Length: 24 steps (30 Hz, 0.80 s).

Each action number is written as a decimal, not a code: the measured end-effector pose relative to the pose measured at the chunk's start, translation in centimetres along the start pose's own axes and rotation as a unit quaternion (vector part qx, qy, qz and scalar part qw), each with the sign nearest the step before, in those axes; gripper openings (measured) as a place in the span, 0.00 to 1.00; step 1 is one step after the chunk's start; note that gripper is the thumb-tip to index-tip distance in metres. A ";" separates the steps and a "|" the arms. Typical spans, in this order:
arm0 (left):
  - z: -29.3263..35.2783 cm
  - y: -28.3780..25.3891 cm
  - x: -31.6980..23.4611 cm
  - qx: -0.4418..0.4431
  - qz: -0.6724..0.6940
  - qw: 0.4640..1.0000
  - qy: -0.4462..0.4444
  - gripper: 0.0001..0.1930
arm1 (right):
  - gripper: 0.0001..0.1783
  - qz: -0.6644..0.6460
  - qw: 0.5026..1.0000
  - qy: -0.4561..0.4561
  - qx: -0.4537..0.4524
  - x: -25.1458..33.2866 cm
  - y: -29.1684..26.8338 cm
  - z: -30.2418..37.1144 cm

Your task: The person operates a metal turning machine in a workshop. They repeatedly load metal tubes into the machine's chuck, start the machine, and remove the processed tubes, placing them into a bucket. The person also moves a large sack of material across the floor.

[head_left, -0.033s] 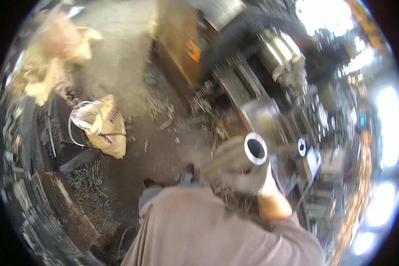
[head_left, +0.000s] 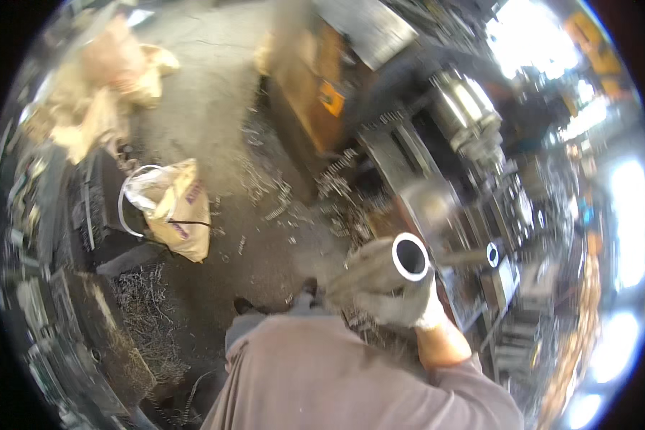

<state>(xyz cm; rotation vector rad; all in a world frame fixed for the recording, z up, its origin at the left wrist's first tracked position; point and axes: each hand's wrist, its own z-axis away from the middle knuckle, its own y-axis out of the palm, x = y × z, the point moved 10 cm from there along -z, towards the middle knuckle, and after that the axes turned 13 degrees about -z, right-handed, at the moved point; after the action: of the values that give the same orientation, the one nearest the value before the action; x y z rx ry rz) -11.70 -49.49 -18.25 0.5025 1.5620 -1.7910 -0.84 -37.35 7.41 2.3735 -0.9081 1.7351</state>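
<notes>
My right hand (head_left: pixel 398 307), in a pale work glove, is closed around a thick-walled metal tube (head_left: pixel 421 271). The tube's round, bright cut end faces up toward me, and its body runs down to the left, blurred against the glove. My bare right forearm (head_left: pixel 444 345) comes out of a brown-grey sleeve. Just right of the hand, a second, thinner tube (head_left: pixel 473 257) with a shiny ringed end lies by the machine. My left hand is not to be seen.
A lathe-like machine (head_left: pixel 437 204) stands along the right, with a shiny cylindrical part (head_left: pixel 466 100). Metal shavings (head_left: pixel 279 204) litter the floor. At left stand an upright paper sack (head_left: pixel 190 229) and a heap of curled swarf (head_left: pixel 154 315). A rusty metal box (head_left: pixel 301 107) sits ahead.
The whole view has shifted slightly, so most surroundings appear lower and a little to the right. My right hand still grips the tube, and the picture is somewhat sharper.
</notes>
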 end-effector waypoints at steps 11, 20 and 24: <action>31.1 -23.8 11.8 -0.297 0.006 0.941 -0.165 0.16 | 0.18 -0.044 0.962 0.169 0.211 1.9 30.6 -11.7; 64.3 -41.8 4.0 -0.613 -0.191 0.686 -0.342 0.14 | 0.27 -0.105 0.847 -0.059 0.517 9.0 59.4 -17.6; 69.3 -41.1 6.0 -0.673 -0.189 0.593 -0.400 0.14 | 0.27 -0.170 0.740 -0.063 0.648 9.5 71.5 -16.5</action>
<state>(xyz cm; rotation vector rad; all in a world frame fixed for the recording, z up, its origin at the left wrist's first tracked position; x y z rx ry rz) -34.63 -116.87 20.00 -1.2620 1.7797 -0.3663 -48.14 -93.96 1.63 2.9224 1.1899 2.3945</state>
